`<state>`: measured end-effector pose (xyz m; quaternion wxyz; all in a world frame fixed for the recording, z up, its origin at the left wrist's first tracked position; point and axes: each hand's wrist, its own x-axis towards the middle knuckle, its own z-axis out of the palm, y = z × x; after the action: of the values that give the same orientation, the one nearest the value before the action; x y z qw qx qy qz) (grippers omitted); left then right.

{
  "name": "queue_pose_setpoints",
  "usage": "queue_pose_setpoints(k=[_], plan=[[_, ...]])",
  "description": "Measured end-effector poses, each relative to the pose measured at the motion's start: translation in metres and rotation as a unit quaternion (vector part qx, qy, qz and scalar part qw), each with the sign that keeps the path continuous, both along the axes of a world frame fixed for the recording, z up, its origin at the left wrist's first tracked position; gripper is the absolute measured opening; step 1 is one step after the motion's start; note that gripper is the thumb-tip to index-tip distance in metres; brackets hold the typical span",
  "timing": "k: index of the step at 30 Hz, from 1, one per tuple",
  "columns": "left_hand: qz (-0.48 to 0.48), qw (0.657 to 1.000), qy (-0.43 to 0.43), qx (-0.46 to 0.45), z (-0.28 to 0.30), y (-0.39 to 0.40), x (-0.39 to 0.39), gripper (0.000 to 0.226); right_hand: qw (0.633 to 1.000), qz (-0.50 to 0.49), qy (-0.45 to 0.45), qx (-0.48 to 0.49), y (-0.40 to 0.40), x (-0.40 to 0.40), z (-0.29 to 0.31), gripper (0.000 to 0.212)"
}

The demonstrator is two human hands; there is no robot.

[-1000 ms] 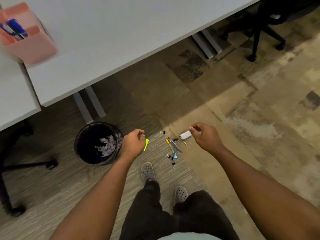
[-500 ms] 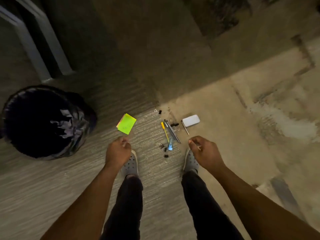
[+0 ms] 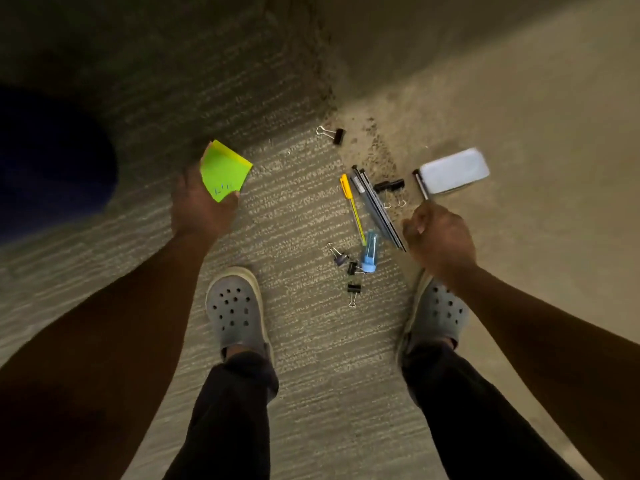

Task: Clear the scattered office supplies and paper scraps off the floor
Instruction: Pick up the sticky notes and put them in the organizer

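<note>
Head view. Left hand [image 3: 202,211], centre left of the frame, its grip pinching a bright green square sticky-note pad [image 3: 224,171]. Right hand [image 3: 440,242], centre right, fingers curled; whether they hold anything cannot be told. Between the hands, on the carpeted floor [image 3: 304,341]: yellow pen [image 3: 350,201], black binder clips [image 3: 337,135], white rectangular case [image 3: 453,170].

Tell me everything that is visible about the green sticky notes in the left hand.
The green sticky notes are a thin square pad of bright green paper with a yellow layer showing along its upper edges. Small blue writing, too blurred to read, sits near the lower corner. The pad is tilted, one corner pointing down. The left hand pinches it at that lower corner, the thumb lying on the green face. It appears lifted off the carpet.
</note>
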<state>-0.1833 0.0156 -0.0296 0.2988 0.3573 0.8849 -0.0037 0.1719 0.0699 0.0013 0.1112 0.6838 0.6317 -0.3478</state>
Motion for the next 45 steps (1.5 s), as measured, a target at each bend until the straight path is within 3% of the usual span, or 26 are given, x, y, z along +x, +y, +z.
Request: queue_pose_setpoints(k=[4,9,13,16,19,22,26,30,37,41,45], plan=[[-0.032,0.999,0.036,0.002,-0.023,0.003,-0.009,0.076,1.000,-0.008,-0.005,0.014,-0.005,-0.005,-0.025,0.012],[-0.002,0.998,0.055,-0.029,-0.030,0.015,-0.026,0.083,0.999,0.024,0.031,-0.005,-0.021,-0.009,-0.034,0.011],[-0.006,0.999,-0.005,-0.039,-0.026,0.019,-0.030,0.063,0.997,0.034,0.063,-0.028,-0.033,-0.012,-0.032,0.013],[0.049,0.991,-0.121,-0.017,-0.010,0.021,-0.016,0.044,0.994,0.022,0.079,-0.065,-0.036,-0.020,-0.025,0.011],[0.170,0.939,-0.296,0.031,0.023,0.015,0.023,0.039,0.986,-0.019,0.128,-0.107,-0.036,-0.037,-0.014,0.011],[0.244,0.869,-0.426,0.054,0.055,0.006,0.066,0.025,0.945,-0.124,0.257,-0.160,-0.035,-0.065,0.002,0.016],[0.300,0.806,-0.506,0.060,0.082,-0.003,0.104,0.022,0.892,-0.247,0.338,-0.169,-0.027,-0.094,0.024,0.015],[0.345,0.781,-0.517,0.068,0.103,-0.003,0.122,0.023,0.890,-0.290,0.337,-0.100,-0.021,-0.104,0.049,0.022],[0.266,0.795,-0.541,0.067,0.194,0.008,0.104,0.021,0.889,-0.300,0.334,-0.092,-0.004,-0.107,0.154,0.019],[0.258,0.805,-0.526,0.096,0.285,0.019,0.080,0.018,0.890,-0.279,0.348,-0.092,0.012,-0.121,0.245,0.014],[0.301,0.782,-0.528,0.140,0.399,0.032,0.060,0.038,0.875,-0.273,0.392,-0.086,0.031,-0.139,0.353,0.007]])
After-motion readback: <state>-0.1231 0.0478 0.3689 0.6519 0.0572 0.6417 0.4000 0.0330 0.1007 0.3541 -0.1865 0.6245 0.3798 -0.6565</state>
